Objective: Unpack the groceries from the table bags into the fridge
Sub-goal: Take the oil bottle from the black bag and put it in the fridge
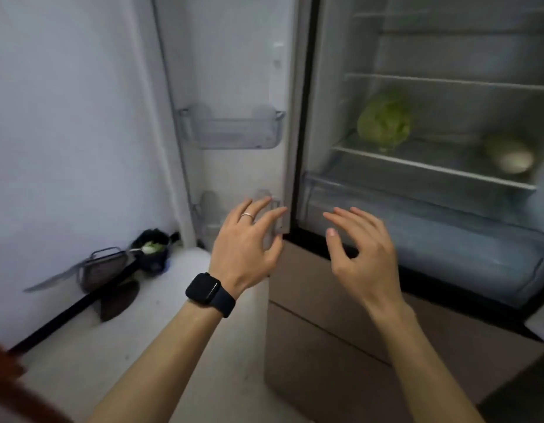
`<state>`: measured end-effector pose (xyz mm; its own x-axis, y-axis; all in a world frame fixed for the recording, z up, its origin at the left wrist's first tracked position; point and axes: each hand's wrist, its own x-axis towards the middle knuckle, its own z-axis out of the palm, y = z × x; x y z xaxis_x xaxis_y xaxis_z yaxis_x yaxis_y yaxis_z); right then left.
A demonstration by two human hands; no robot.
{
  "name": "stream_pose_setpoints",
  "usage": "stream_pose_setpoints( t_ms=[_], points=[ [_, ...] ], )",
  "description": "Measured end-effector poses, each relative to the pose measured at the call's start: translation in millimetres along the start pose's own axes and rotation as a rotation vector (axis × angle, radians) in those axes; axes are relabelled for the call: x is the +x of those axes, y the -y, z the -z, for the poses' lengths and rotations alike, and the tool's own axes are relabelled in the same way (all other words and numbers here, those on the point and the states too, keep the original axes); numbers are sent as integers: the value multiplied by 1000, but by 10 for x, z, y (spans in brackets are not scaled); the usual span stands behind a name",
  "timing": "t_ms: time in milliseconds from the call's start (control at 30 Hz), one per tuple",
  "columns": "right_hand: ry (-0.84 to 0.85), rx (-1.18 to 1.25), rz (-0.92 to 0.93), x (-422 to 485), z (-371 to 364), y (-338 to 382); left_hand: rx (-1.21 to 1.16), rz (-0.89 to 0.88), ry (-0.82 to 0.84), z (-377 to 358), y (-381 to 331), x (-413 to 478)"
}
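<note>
Green stands out first: a leafy head of lettuce [385,120] sits on a glass shelf [429,166] inside the open fridge [447,56], towards its left side, with a paler round vegetable [510,155] further right on the same shelf, well apart from it. Both are set back from the shelf's near edge, probably so that the door can close freely. Below the shelf a clear crisper drawer [432,239] runs across the compartment. The door [234,71] is swung out to the left, and its upper bin [231,131] looks empty. Both hands hover in front of the fridge's lower edge, holding nothing: the left hand [249,245], wearing a ring and a dark watch [208,293], has its fingers [264,207] spread loosely near the door's lower bin, and the right hand [363,248] has its fingers spread before the drawer. No bags or table show here, so the remaining groceries are presumably elsewhere. With empty hands, the person seems between items.
</note>
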<state>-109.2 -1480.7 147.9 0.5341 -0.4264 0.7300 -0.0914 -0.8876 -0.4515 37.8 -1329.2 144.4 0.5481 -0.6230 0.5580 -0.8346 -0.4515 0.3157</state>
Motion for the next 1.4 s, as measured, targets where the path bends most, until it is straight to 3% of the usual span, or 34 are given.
stream_pose_setpoints(
  t_ms=[300, 433, 633, 900, 1133, 1400],
  points=[
    [739, 164, 212, -1063, -1414, 1888, 274, 597, 111, 1445, 1552, -2496],
    [921, 226, 368, -1638, -1828, 3009, 355, 823, 84, 2264, 2028, -3618],
    [1005, 295, 548, -2529, -2287, 4673, 415, 1034, 23, 3444, 2688, -5134],
    [1107, 373, 632, -3392, -2808, 6380, 441, 1198, 48, 4679, 3378, -6640],
    [1201, 383, 640, -3773, -3319, 7127, 427, 1215, 5, 5179, 4064, -7040],
    [1272, 453, 571, -3784, -4389, 7644, 437, 1163, 21, 5400, 5225, -6818]
  ],
)
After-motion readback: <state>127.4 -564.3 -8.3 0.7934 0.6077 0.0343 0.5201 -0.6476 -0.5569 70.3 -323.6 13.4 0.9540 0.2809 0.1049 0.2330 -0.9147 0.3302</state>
